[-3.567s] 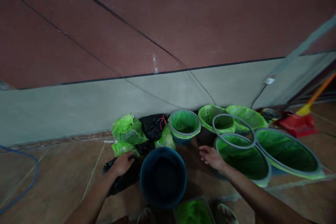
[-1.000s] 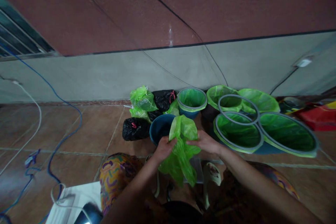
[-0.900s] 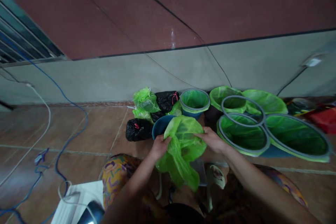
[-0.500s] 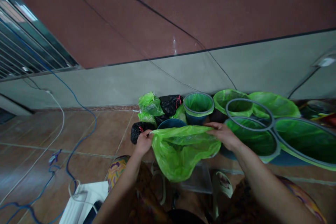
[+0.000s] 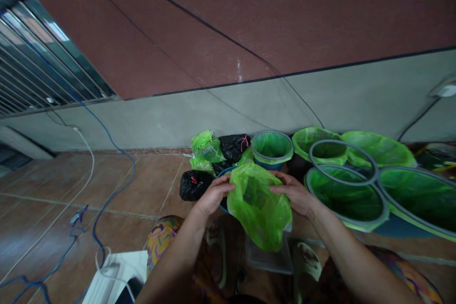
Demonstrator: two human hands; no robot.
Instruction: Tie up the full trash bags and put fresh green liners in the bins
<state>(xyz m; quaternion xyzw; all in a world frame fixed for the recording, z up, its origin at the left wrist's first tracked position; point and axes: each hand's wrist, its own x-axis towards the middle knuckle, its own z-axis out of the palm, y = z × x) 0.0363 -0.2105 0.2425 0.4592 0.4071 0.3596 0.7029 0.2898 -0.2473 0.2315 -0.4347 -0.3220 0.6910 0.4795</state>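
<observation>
Both of my hands hold a thin bright green plastic bag (image 5: 259, 204) by its mouth, above my knees. My left hand (image 5: 213, 194) grips the bag's left edge and my right hand (image 5: 295, 195) grips its right edge. The bag hangs down between them, puffed out. Just behind it stands a dark blue bucket (image 5: 224, 172), mostly hidden by the bag and my left hand. A tied black bag (image 5: 194, 184) lies on the floor left of that bucket.
Along the wall stand several blue buckets lined with green bags (image 5: 272, 148), some with grey rings (image 5: 341, 161). Tied green (image 5: 205, 146) and black (image 5: 233, 146) bags are heaped at their left. Blue and white cables (image 5: 107, 171) trail across the tiled floor on the left.
My hands have come closer together, so the bag's mouth, stretched wide half a second ago, is now narrower. Earlier, my left hand rested on the black bag and the green bag was not held.
</observation>
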